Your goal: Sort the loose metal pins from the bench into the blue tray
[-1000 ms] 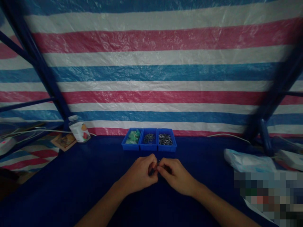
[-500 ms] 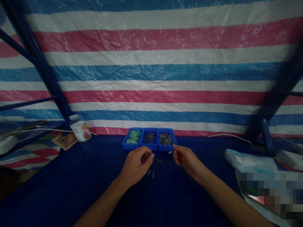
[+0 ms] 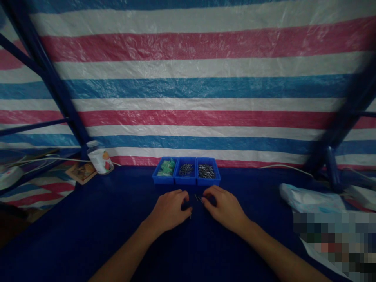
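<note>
Left hand [image 3: 169,211] sits low over the counter [image 3: 205,250], fingers curled and half closed, tips angled down toward the centre. Fingertips are in shadow: cannot tell whether this hand has hold of anything. One slim metal pin [image 3: 190,215] shows just below them.

Right hand [image 3: 223,207] also low, fingers loosely curved and half closed, tips directed left. A few small metal pins [image 3: 197,198] lie at its fingertips, in the gap between the two hands. Cannot tell whether these are gripped or only touched.

Blue plastic tray [image 3: 186,181] stands on the counter just beyond the hands, divided into three compartments. Left compartment: green plastic pieces [image 3: 167,168]. Middle compartment: dark pins [image 3: 186,169]. Right compartment: a heap of brighter metal pins [image 3: 206,171].

Left of the tray, well apart from it: upright white jar with a fruit label [image 3: 100,161], printed card [image 3: 81,172] beside it. Far right: white plastic bag [image 3: 308,197]. Behind everything hangs a striped pink, white and blue tarpaulin [image 3: 188,117], with dark blue frame posts [image 3: 55,86] in front of it.
</note>
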